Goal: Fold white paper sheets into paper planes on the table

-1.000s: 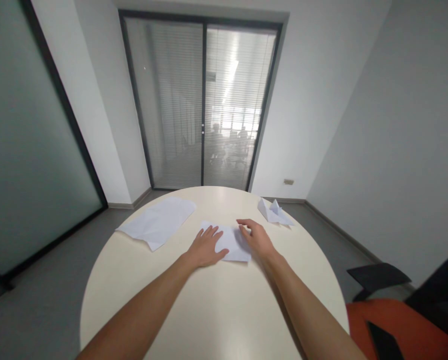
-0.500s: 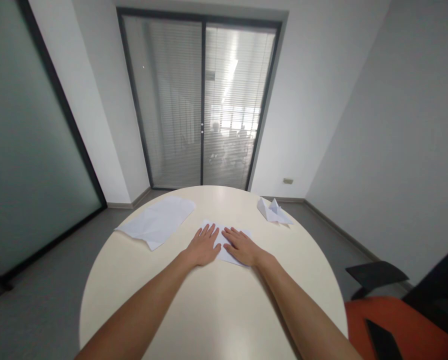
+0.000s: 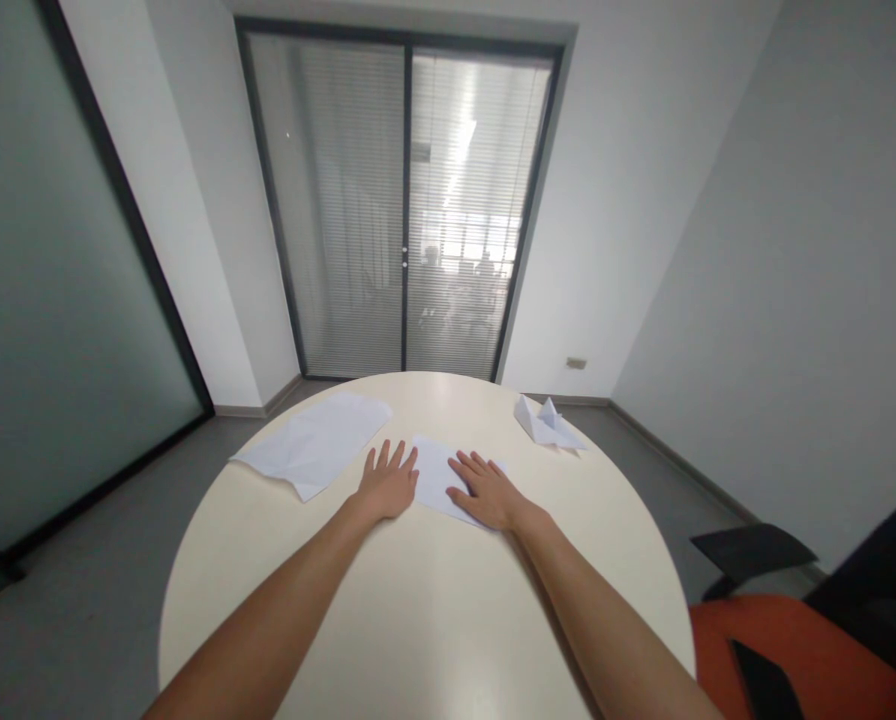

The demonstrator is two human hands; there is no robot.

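A small white sheet of paper [image 3: 433,474] lies flat on the round cream table [image 3: 418,620], in front of me. My right hand [image 3: 484,490] rests on its right part, palm down with fingers spread, and covers that side. At the sheet's left edge is my left hand [image 3: 389,482], palm down and fingers apart, holding nothing. Whether its thumb touches the paper I cannot tell.
A larger creased white sheet [image 3: 317,440] lies at the table's left side. A folded paper shape with raised points [image 3: 549,425] stands at the back right. To the right is an orange chair [image 3: 808,650] with black armrests.
My left hand has slid left, off the middle of the small sheet to its left edge, uncovering more of the paper. My right hand stays almost where it was.
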